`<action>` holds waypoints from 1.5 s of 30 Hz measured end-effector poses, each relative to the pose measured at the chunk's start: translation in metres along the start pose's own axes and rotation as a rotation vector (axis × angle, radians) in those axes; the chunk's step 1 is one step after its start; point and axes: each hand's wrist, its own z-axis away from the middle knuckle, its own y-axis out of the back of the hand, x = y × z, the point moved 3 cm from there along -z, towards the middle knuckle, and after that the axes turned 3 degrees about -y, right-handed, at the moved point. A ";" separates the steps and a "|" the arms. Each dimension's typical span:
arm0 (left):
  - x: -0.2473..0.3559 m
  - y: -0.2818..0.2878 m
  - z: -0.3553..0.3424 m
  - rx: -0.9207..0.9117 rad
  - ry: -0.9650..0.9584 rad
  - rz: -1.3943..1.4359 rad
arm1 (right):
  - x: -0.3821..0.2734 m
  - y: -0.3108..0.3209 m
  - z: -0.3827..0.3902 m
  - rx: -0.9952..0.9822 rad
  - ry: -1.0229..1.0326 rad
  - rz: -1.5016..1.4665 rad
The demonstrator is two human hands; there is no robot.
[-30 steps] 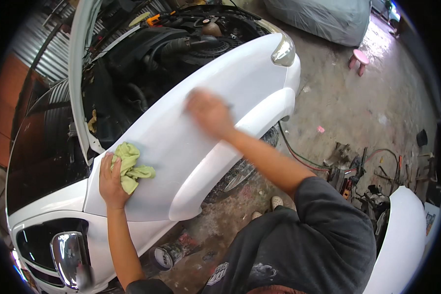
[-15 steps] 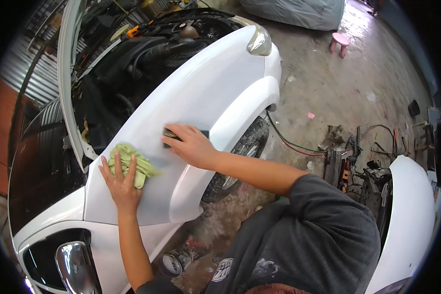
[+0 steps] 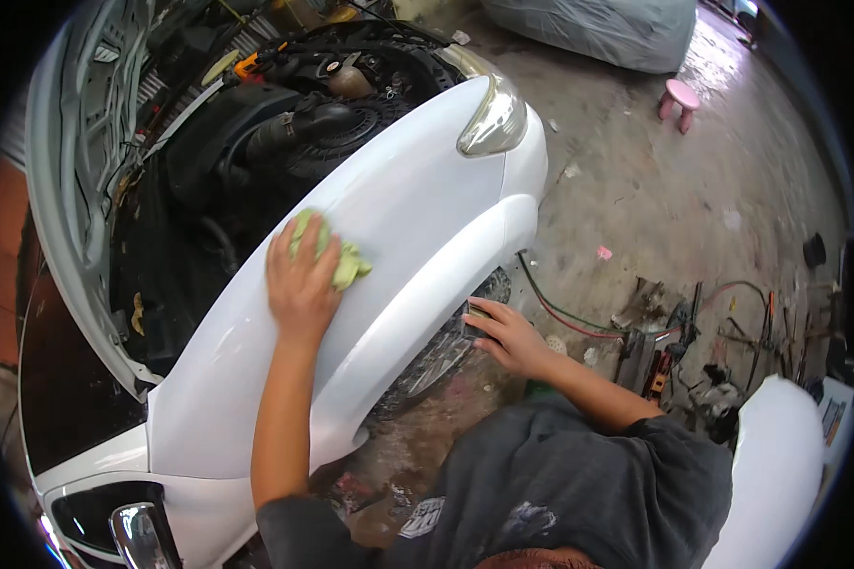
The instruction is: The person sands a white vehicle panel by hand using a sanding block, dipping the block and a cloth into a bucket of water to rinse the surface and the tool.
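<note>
A crumpled light-green cloth (image 3: 351, 266) is pressed against the white car fender (image 3: 408, 161). My left hand (image 3: 302, 284) lies over it with the fingers bent round it, near the edge of the engine bay. In my right hand (image 3: 514, 339) is a small dark block, like a sanding block (image 3: 473, 317), partly hidden by the fingers. That hand is off the panel, held above the front tyre (image 3: 427, 368) just outside the wheel arch.
At the left, the hood (image 3: 81, 180) stands raised over the open engine bay (image 3: 285, 142). Hoses (image 3: 569, 322) and loose metal parts (image 3: 650, 327) lie on the floor to the right. A white body panel (image 3: 778, 465) stands at the lower right, and a pink stool (image 3: 678, 100) farther off.
My left hand has slid the cloth forward and to the right along the fender. My right hand has come off the fender with the block and moved right, over the wheel.
</note>
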 end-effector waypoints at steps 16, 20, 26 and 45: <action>0.077 -0.144 -0.164 0.043 0.234 0.124 | 0.083 0.161 -0.137 -0.014 0.071 -0.063; 0.034 -0.087 -0.082 0.085 0.340 0.036 | 0.029 0.159 -0.215 -0.090 0.455 0.107; -0.064 0.071 0.070 -0.060 0.617 -0.125 | 0.030 0.150 -0.299 -0.198 1.002 0.498; -0.087 0.083 0.102 0.236 0.589 -0.204 | 0.039 0.142 -0.328 -0.266 1.181 0.489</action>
